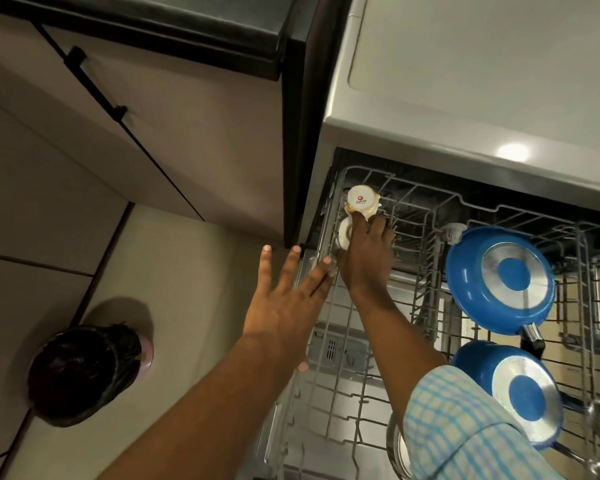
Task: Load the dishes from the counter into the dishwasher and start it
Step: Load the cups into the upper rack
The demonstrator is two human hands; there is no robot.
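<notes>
We hold a cup in the dishwasher rack
Our right hand (366, 261) grips the upturned cup (362, 201) with its fingertips at the far corner of the rack (330, 375). Our left hand (284, 306) hovers just left, fingers spread, holding nothing. Blue pans (465, 282) stand right of our right forearm.

We see a bin (84, 372) w/ black liner at lower left on tiled floor (187, 271); cabinet door (194, 126) w/ black handle (94, 84) upper left.
</notes>
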